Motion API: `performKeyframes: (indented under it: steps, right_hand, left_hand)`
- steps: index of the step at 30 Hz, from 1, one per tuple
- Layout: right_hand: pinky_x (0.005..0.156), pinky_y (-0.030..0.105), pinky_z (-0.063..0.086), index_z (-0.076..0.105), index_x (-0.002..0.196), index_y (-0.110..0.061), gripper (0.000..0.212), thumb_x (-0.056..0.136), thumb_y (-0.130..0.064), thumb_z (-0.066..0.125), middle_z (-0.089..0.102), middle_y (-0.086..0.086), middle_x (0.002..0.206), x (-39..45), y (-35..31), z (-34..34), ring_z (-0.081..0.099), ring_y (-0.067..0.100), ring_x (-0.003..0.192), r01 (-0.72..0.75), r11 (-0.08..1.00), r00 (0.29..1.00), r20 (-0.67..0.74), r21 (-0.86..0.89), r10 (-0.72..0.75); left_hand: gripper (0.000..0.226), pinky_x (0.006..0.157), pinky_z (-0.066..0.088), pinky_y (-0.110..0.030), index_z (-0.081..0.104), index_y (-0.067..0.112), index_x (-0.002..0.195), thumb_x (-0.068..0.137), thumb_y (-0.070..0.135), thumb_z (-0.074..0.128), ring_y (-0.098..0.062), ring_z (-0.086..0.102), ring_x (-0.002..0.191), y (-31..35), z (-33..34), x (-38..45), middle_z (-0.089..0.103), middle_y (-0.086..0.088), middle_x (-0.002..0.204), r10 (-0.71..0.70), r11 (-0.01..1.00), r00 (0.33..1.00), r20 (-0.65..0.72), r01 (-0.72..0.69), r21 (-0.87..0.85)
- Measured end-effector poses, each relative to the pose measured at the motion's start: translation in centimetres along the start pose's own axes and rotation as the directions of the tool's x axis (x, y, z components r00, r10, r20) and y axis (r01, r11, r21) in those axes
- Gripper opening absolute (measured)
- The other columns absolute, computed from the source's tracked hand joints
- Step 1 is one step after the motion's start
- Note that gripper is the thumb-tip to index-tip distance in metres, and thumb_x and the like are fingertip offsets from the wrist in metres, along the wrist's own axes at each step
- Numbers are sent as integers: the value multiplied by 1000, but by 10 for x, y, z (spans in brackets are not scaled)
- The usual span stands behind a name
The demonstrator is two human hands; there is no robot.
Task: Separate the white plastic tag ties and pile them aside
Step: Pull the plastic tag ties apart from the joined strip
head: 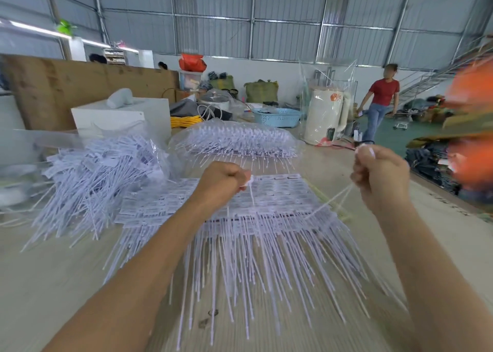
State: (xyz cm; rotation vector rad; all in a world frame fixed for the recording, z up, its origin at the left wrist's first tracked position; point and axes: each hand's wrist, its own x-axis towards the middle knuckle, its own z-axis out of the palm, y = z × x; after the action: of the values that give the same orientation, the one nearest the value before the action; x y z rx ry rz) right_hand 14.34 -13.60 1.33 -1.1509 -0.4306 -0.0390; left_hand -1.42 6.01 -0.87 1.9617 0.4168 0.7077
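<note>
Flanking stacked tag ties (pixel 240 218), table (pixel 53 271) margins

Print on the tag ties (pixel 240 199) — too blurred to read.

Brightness: even, soft daylight; nothing dim, nothing blown out.
Source: a pale strip light (pixel 40 30) glows high, far left of the hands.
Shadows: faint and short on the tabletop (pixel 53 279) under the forearms.
Glare: mild sheen on the clear plastic wrap (pixel 234 127) beyond the hands.
Blur: an orange shape (pixel 472 127) right of the right hand (pixel 378 175) is heavily smeared; the left hand (pixel 221 188) is fairly sharp.
Distortion: wide-angle bending; wall lines curve toward the edges.
</note>
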Motion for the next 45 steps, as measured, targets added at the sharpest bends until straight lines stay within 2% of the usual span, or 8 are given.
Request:
performKeyframes:
  steps: [3, 7, 12, 17, 19, 21, 29, 45]
  right_hand:
    - [37, 14, 33, 52, 73, -8, 24, 92, 4, 42, 47, 3, 66, -15, 8, 18, 44, 6, 43, -270, 962, 927, 284, 49, 246]
    - [55, 26, 52, 65, 79, -7, 11, 88, -4, 60, 61, 3, 81, -45, 23, 49, 60, 15, 71, -58, 931, 839, 488, -361, 242]
    - [65, 35, 57, 63, 74, -7, 17, 89, -2, 59, 64, 9, 79, -58, 34, 58, 64, 19, 71, -4, 937, 772, 595, -350, 225]
    - [53, 21, 52, 62, 69, -4, 20, 87, 3, 59, 60, 7, 63, -56, 35, 58, 61, 14, 57, 63, 949, 868, 487, -309, 101]
    - [53, 21, 53, 60, 72, 0, 15, 87, 5, 59, 57, 9, 64, -55, 35, 58, 60, 13, 56, 57, 956, 888, 453, -286, 83]
    - [51, 20, 52, 59, 74, -1, 15, 88, 3, 58, 56, 8, 65, -55, 36, 59, 60, 10, 55, 56, 958, 885, 459, -280, 82]
    - [55, 24, 56, 57, 101, -7, 14, 89, 1, 57, 61, 8, 91, -54, 37, 60, 64, 18, 68, 88, 949, 877, 476, -304, 72]
    - [58, 27, 57, 62, 94, 10, 15, 92, -4, 56, 68, 11, 76, -52, 40, 58, 70, 19, 67, -10, 944, 843, 506, -329, 185]
  left_hand:
    - [27, 63, 38, -31, 66, 0, 81, 97, 7, 45, -23, 50, 68, -1, 6, 1, 62, -4, 71, 33, 985, 991, 128, -54, 163]
    - [31, 61, 41, -33, 67, 3, 103, 91, -8, 40, -23, 50, 72, -1, 13, -1, 51, -1, 85, 84, 944, 967, 241, -155, 291]
    - [38, 72, 44, -26, 48, 19, 115, 86, -5, 51, -14, 50, 89, 0, 20, -5, 44, -3, 108, 263, 905, 929, 260, -331, 268]
    - [30, 75, 54, -32, 47, 23, 107, 86, 9, 65, -15, 64, 80, -2, 24, -3, 55, 2, 100, 101, 994, 994, 30, -100, -50]
    - [6, 62, 57, -27, 57, 11, 89, 91, 16, 61, -18, 66, 62, -3, 25, -2, 64, -2, 80, -23, 985, 1000, 13, 24, -168]
    - [23, 47, 51, -21, 61, 7, 76, 94, 21, 57, -15, 63, 51, -6, 26, 0, 64, -1, 57, -57, 974, 996, 62, 69, -214]
    - [29, 60, 49, -32, 62, -3, 79, 91, 24, 61, -17, 55, 53, -2, 34, -2, 64, -12, 63, 64, 988, 997, -42, -69, -136]
    - [16, 65, 51, -40, 62, 8, 74, 88, 15, 65, -20, 57, 59, -8, 40, -1, 64, -9, 65, 128, 974, 983, -130, -149, -170]
